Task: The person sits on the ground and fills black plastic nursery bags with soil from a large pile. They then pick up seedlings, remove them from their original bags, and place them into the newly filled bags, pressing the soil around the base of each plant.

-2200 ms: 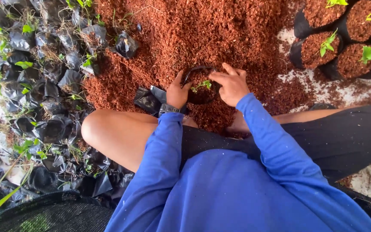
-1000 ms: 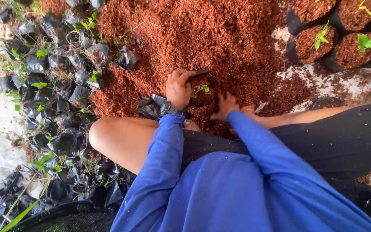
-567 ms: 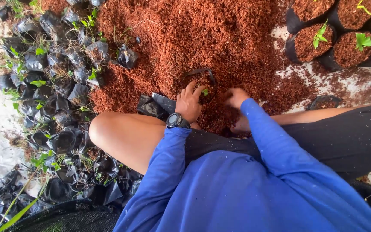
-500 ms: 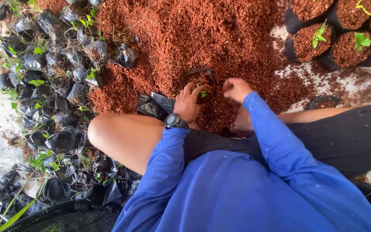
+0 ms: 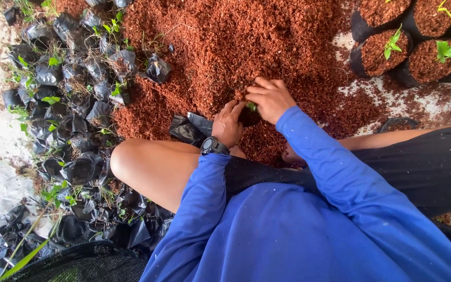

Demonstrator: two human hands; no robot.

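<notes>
Right hand (image 5: 269,99) now covers black grow bag (image 5: 247,116), pressing fill; left hand (image 5: 229,124) cups its soft wall. Seedling (image 5: 250,106) fragile: hold bag's sides.

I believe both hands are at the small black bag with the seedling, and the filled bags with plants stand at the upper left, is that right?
Not quite: the head view shows the filled bags at the upper right. Both the left hand and right hand are indeed at the small black bag with the seedling.
</notes>
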